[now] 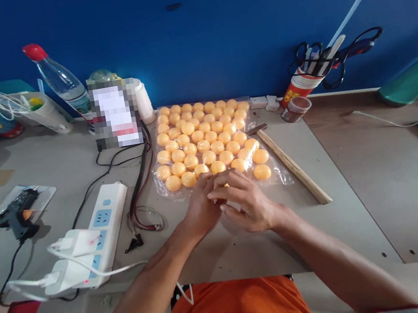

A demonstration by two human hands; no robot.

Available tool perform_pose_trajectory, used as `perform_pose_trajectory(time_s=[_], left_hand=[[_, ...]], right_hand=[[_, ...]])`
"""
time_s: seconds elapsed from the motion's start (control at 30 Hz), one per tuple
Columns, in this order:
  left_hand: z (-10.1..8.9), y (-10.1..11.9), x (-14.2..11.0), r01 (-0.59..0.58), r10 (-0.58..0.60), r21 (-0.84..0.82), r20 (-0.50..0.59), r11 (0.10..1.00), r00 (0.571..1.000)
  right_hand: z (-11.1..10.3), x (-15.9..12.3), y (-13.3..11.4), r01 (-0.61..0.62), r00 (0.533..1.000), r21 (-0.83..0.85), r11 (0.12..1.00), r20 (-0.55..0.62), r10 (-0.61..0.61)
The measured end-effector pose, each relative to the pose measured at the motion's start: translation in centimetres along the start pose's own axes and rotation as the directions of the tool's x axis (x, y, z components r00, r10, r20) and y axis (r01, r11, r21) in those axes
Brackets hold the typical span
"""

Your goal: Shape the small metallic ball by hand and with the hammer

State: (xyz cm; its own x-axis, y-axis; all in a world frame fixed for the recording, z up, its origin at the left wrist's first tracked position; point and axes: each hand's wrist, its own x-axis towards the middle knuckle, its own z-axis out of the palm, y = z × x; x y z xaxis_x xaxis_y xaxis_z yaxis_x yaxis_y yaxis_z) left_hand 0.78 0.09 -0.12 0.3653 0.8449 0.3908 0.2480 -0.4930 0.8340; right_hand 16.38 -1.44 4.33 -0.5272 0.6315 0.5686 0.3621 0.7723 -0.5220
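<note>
Several rows of orange balls (203, 145), like table tennis balls, lie in a clear plastic bag (284, 177) on the table. At the near edge of the bag my two hands meet. My left hand (204, 208) is closed, and what its fingers grip is hidden behind the other hand. Over it curls my right hand (246, 201), its fingers bent and drawn together against the left one. A bit of something pale shows between them, too small to name. To the right of the bag lies a hammer (294, 166) with a wooden handle.
A white power strip (109, 208) with plugged-in chargers, dark cables (142, 189) and a black glue gun (20, 212) lie at left. Behind them stand a red-capped bottle (64, 82) and a phone (117, 113). A cup with scissors (299, 82) stands at back right.
</note>
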Motion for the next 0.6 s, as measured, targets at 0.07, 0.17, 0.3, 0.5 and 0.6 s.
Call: perform_pose_trajectory(time_s=[0.07, 0.17, 0.3, 0.5, 0.6], left_hand=[[0.0, 0.2, 0.1, 0.02, -0.02, -0.021, -0.018, 1.0, 1.0], [0.2, 0.5, 0.0, 0.072, -0.074, -0.089, -0.021, 0.993, 0.997], [0.3, -0.1, -0.6, 0.143, -0.148, -0.142, -0.027, 0.979, 0.989], [0.4, -1.1, -0.9, 0.046, -0.047, 0.035, 0.028, 0.998, 0.998], [0.4, -0.9, -0.9, 0.077, -0.077, 0.016, 0.009, 0.997, 0.997]], right_hand=[[0.7, 0.1, -0.1, 0.014, 1.0, -0.017, 1.0, 0.02, -0.013], [1.2, 0.1, -0.1, 0.002, 0.999, -0.05, 0.999, 0.049, 0.0], [1.1, 0.1, -0.3, -0.027, 0.992, -0.1, 0.995, 0.119, 0.039], [0.9, 0.0, -0.2, -0.036, 0.989, -0.029, 0.999, 0.144, 0.04], [0.9, 0.1, -0.2, -0.043, 0.991, -0.028, 0.999, 0.128, 0.046]])
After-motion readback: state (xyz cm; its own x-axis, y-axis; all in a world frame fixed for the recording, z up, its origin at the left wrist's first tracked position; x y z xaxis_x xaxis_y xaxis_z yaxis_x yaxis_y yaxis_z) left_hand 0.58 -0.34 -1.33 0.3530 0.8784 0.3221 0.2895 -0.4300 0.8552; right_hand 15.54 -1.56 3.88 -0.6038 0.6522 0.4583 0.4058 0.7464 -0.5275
